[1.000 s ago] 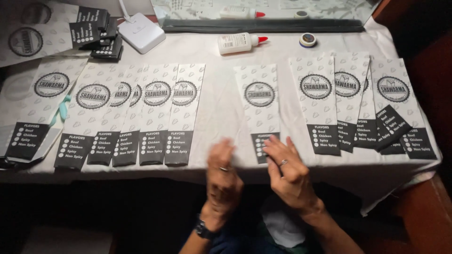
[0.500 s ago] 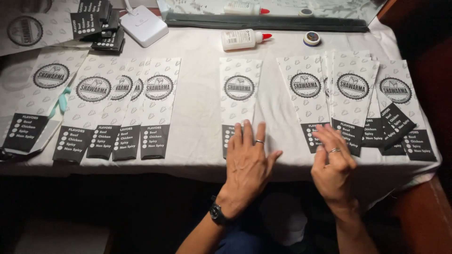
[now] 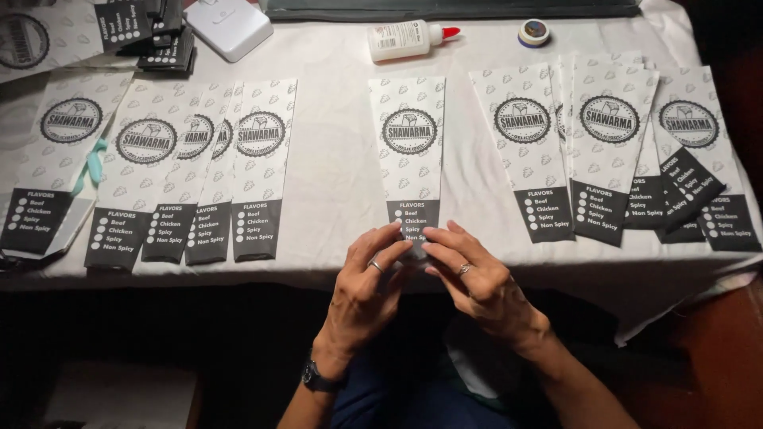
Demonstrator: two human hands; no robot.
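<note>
– Paper sleeve [image 3: 409,159], the single one: where did it lie?

– Straight towards the person from the white glue bottle [image 3: 405,40], flat on the white tablecloth [image 3: 334,159], with its dark bottom end at the table's near edge. It lay apart from the two fans of like sleeves, one [image 3: 191,159] to the left of the glue bottle and one [image 3: 604,143] to its right.

– And the hands?

– Both were at that dark end. The left hand [image 3: 366,286] had its fingers bent, with the tips on the paper; the right hand [image 3: 477,278] met it from the other side, fingertips down on the same strip. Whether they pinched the edge or only pressed it flat, I could not tell; the thumbs were hidden.

– Which step did that look like?

– Working the bottom end of that one sleeve, I judged, while the rest waited in their fans.

– What would a further move have asked for?

– A square, even hold on both corners, so the thin paper neither skewed nor creased. Reaching the glue bottle would have meant stretching over the full sleeve, past its round emblem, and freeing one hand.
</note>
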